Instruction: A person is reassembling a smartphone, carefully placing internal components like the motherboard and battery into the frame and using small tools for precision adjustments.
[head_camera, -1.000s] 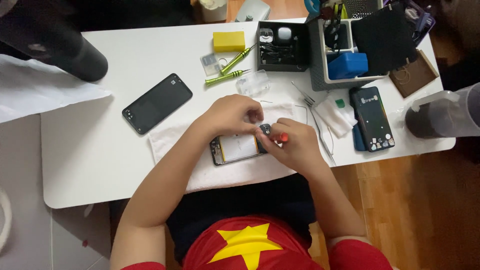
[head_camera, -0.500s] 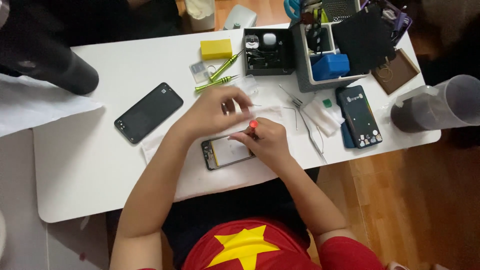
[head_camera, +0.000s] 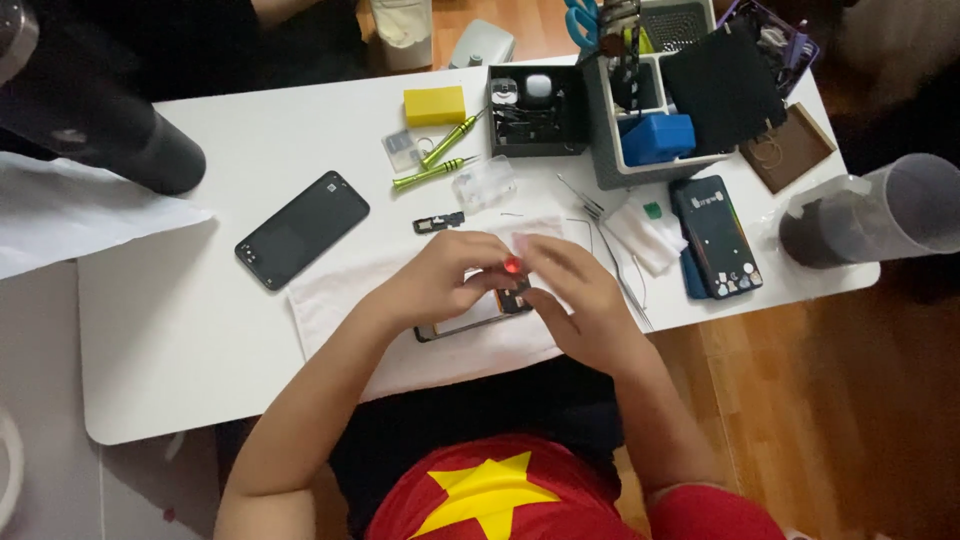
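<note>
- White table (head_camera: 180, 330) across most of frame, upper left to right edge; wood floor at right.
- Black cylinder (head_camera: 95, 120) lying at upper left, over the table's corner.
- White cloth (head_camera: 340, 300) spread at frame centre, under both hands.
- Grey organiser (head_camera: 655, 165) at upper right, with blue block inside; black tray (head_camera: 535, 110) just left of it.
- Black phone (head_camera: 302, 229) flat on table, left of centre, well apart from the hands.
- Second opened phone (head_camera: 715, 235) right of centre, beside a white pad.
- Opened phone (head_camera: 465, 322) on cloth at centre, mostly covered by hands; lower edge showing.
- Left hand (head_camera: 450, 280) centre, fingers curled and pressed onto the opened phone's upper part.
- Right hand (head_camera: 580, 295) just right of centre, fingers drawn together, pinching red-capped screwdriver (head_camera: 512, 266) held upright over the phone.
- Yellow block (head_camera: 434, 105) upper centre.
- Two green screwdrivers (head_camera: 440, 160) below yellow block.
- Small black part (head_camera: 438, 222) loose on table, just above left hand.
</note>
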